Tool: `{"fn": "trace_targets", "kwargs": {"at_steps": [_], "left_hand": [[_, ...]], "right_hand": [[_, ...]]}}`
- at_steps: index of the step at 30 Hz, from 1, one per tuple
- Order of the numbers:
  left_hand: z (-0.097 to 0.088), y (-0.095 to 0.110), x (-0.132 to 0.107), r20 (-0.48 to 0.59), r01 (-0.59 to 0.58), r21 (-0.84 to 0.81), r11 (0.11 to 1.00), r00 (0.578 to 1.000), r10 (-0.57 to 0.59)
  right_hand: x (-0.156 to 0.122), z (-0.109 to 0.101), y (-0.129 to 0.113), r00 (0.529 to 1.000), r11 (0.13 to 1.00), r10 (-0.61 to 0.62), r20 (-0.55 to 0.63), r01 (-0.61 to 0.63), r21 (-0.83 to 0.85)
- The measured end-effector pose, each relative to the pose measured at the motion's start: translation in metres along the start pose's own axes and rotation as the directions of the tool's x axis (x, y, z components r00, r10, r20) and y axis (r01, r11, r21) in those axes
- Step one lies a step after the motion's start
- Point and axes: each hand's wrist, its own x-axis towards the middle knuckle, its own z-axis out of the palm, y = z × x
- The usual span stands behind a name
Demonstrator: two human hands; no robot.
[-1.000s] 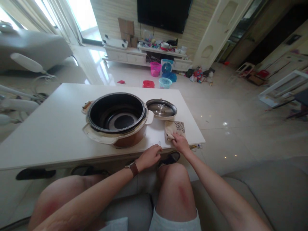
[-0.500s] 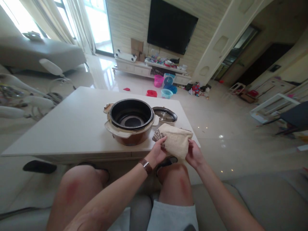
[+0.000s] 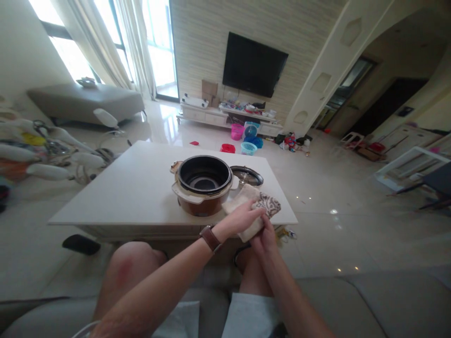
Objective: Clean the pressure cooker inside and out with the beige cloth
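A beige cloth (image 3: 254,206) with a brown patterned corner is held between both hands at the near right corner of the white table (image 3: 141,188), at about 4 o'clock from the cooker pot (image 3: 203,184). The left hand (image 3: 239,219) is laid over the top of the cloth, its fingers (image 3: 254,214) stretched toward 2 o'clock and closed down on the fabric, so that the middle of the cloth is covered and only its edges are seen around them. The right hand (image 3: 265,238) is placed beneath and just behind the left, at about 5 o'clock from it, with its fingers curled up against the cloth's underside; how tightly they are closed cannot be told, since most of them are hidden by the cloth and the left hand. The patterned corner is left free at 1 o'clock of the left fingertips, and a plain flap is seen at 10 o'clock, just beside the pot's wall.

The left forearm is extended from the lower left toward 2 o'clock, a brown watch (image 3: 210,238) being worn at the wrist. The right forearm is raised from the lower right toward 11 o'clock, so that the two wrists are brought close together above the knees.

A metal lid (image 3: 248,176) is seen on the table at 2 o'clock of the pot, just behind the cloth.
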Motion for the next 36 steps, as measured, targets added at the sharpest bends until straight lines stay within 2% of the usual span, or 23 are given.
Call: {"fn": "trace_targets", "kwargs": {"at_steps": [2,4,5,7,9,10,12,13,14,15,17,18,19,20,22,24,26,28,29,30,32,33,36], "left_hand": [[-0.013,0.011,-0.005,-0.009,-0.016,0.132,0.991,1.000,0.017],[-0.031,0.021,-0.007,-0.014,-0.098,0.148,0.984,0.995,0.101],[-0.043,0.026,-0.006,-0.050,-0.154,0.133,0.979,0.986,0.162],[-0.071,0.033,-0.001,-0.235,-0.255,0.113,0.960,0.932,0.275],[-0.106,0.034,0.008,-0.476,-0.344,0.093,0.934,0.809,0.345],[-0.126,0.032,0.013,-0.587,-0.381,0.125,0.916,0.716,0.378],[-0.167,0.022,0.022,-0.766,-0.403,0.240,0.883,0.481,0.427],[-0.187,0.014,0.026,-0.835,-0.381,0.267,0.885,0.367,0.410],[-0.206,0.004,0.029,-0.882,-0.353,0.271,0.896,0.281,0.377],[-0.224,-0.007,0.031,-0.914,-0.323,0.267,0.908,0.214,0.345],[-0.252,-0.034,0.034,-0.954,-0.251,0.221,0.942,0.148,0.263],[-0.263,-0.048,0.036,-0.965,-0.226,0.166,0.960,0.161,0.205],[-0.270,-0.061,0.038,-0.969,-0.212,0.095,0.973,0.206,0.140],[-0.275,-0.073,0.040,-0.962,-0.199,0.015,0.980,0.265,0.069],[-0.278,-0.090,0.045,-0.905,-0.183,-0.149,0.972,0.421,-0.060],[-0.278,-0.097,0.051,-0.811,-0.190,-0.323,0.927,0.561,-0.167],[-0.279,-0.098,0.057,-0.742,-0.205,-0.409,0.889,0.641,-0.194],[-0.284,-0.098,0.061,-0.713,-0.210,-0.448,0.869,0.670,-0.206],[-0.287,-0.099,0.063,-0.707,-0.211,-0.466,0.859,0.673,-0.218],[-0.291,-0.100,0.064,-0.703,-0.213,-0.483,0.849,0.673,-0.230],[-0.298,-0.103,0.064,-0.723,-0.226,-0.471,0.853,0.653,-0.227],[-0.301,-0.104,0.062,-0.753,-0.237,-0.429,0.872,0.626,-0.200],[-0.306,-0.099,0.054,-0.859,-0.277,-0.176,0.945,0.512,-0.010]], "right_hand": [[0.005,0.004,0.007,0.987,0.978,0.163,0.004,-0.163,0.131],[0.009,0.006,0.007,0.967,0.944,0.254,-0.002,-0.247,0.218],[0.010,0.006,0.006,0.962,0.933,0.271,-0.019,-0.258,0.251],[0.014,0.005,-0.001,0.961,0.930,0.268,-0.066,-0.241,0.279],[0.019,0.002,-0.011,0.965,0.946,0.238,-0.108,-0.205,0.252],[0.021,0.001,-0.017,0.969,0.957,0.215,-0.121,-0.184,0.224],[0.027,0.001,-0.030,0.978,0.978,0.156,-0.141,-0.133,0.159],[0.030,0.002,-0.037,0.980,0.986,0.121,-0.158,-0.101,0.130],[0.034,0.006,-0.043,0.980,0.993,0.082,-0.183,-0.064,0.102],[0.039,0.011,-0.048,0.976,0.997,0.034,-0.214,-0.019,0.073],[0.050,0.027,-0.056,0.960,0.996,-0.086,-0.265,0.091,0.005],[0.057,0.037,-0.058,0.951,0.989,-0.151,-0.270,0.147,-0.034],[0.065,0.049,-0.059,0.941,0.977,-0.215,-0.261,0.202,-0.074],[0.075,0.063,-0.059,0.931,0.960,-0.277,-0.239,0.256,-0.116],[0.096,0.093,-0.055,0.903,0.906,-0.399,-0.162,0.360,-0.222],[0.119,0.124,-0.047,0.860,0.797,-0.511,-0.016,0.466,-0.385],[0.141,0.153,-0.032,0.836,0.613,-0.496,0.235,0.529,-0.587],[0.160,0.178,-0.012,0.839,0.434,-0.323,0.437,0.542,-0.720],[0.167,0.189,0.000,0.844,0.379,-0.201,0.497,0.535,-0.755],[0.172,0.197,0.011,0.850,0.365,-0.091,0.519,0.513,-0.777],[0.177,0.208,0.031,0.872,0.450,0.089,0.481,0.396,-0.801],[0.177,0.211,0.037,0.885,0.515,0.157,0.438,0.305,-0.801],[0.167,0.213,0.033,0.918,0.674,0.256,0.302,0.055,-0.737]]}}
